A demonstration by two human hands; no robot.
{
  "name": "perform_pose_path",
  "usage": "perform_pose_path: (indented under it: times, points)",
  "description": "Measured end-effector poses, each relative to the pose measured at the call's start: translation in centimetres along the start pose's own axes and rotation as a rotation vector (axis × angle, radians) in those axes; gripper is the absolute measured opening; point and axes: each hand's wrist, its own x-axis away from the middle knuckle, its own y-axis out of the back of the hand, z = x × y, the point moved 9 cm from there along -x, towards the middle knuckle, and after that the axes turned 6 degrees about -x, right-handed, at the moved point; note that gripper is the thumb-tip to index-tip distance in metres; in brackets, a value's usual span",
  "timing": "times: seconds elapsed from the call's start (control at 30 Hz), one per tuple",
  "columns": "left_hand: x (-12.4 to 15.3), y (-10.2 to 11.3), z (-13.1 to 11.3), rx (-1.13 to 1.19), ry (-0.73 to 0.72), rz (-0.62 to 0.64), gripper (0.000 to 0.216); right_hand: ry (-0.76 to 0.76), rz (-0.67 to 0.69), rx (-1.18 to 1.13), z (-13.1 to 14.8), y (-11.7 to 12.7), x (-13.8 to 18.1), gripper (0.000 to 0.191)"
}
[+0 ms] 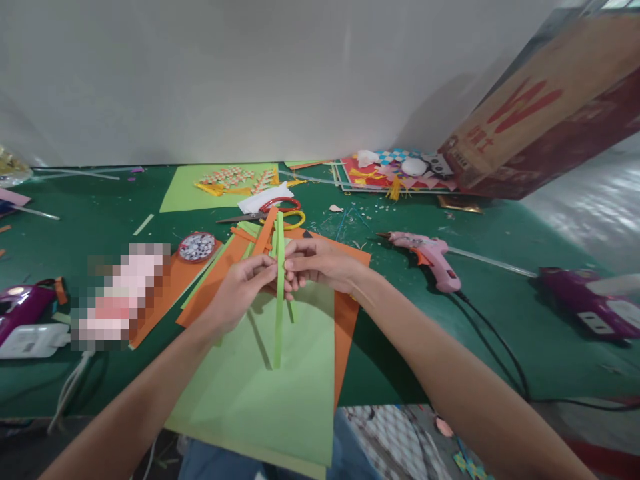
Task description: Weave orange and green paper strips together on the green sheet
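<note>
Light-green paper strip (279,327): left hand (243,283) and right hand (323,261), fingers closed, pinch it above the green sheet (260,420); I advise light pressure.

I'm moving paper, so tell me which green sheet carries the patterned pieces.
The far green sheet, beyond the scissors, carries the orange-and-white pieces. The near green sheet, below the left hand and right hand, shows none.
</note>
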Motion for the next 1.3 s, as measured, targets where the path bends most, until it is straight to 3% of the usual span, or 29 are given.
perform_pose_path:
  times: [0.6,1.3]
  points:
    - [0.5,0.8,-0.5,-0.386,-0.105,-0.110,0.016,-0.002,-0.086,0.241,0.1,0.1,0.3,0.017]
    - [0.2,-0.1,0.3,-0.192,0.037,-0.026,0.023,0.067,-0.165,0.183,-0.2,0.5,-0.2,0.019]
